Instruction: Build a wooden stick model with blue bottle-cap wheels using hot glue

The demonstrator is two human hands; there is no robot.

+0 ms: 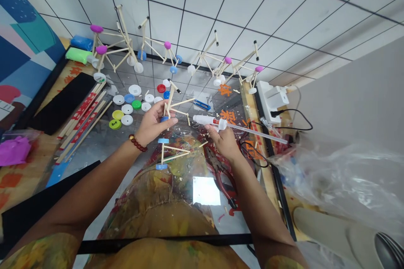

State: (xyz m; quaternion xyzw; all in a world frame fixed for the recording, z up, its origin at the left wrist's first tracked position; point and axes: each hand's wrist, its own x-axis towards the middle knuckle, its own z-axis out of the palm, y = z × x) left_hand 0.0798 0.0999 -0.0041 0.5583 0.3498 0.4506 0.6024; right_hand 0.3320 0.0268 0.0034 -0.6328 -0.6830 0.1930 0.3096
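At the left, a clear bag (29,134) holds a bright pink lump (13,151). Over the middle of the counter (91,151), the left hand (153,122) is partly curled, thumb and fingers pinching a stick frame (169,103) near its blue cap (163,119). The right hand (224,139) wraps round a white glue gun (206,121), nozzle just beside the frame.

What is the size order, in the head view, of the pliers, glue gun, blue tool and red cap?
1. Pliers and glue gun: unranked, as the right hand partly covers the latter.
2. Blue tool
3. Red cap
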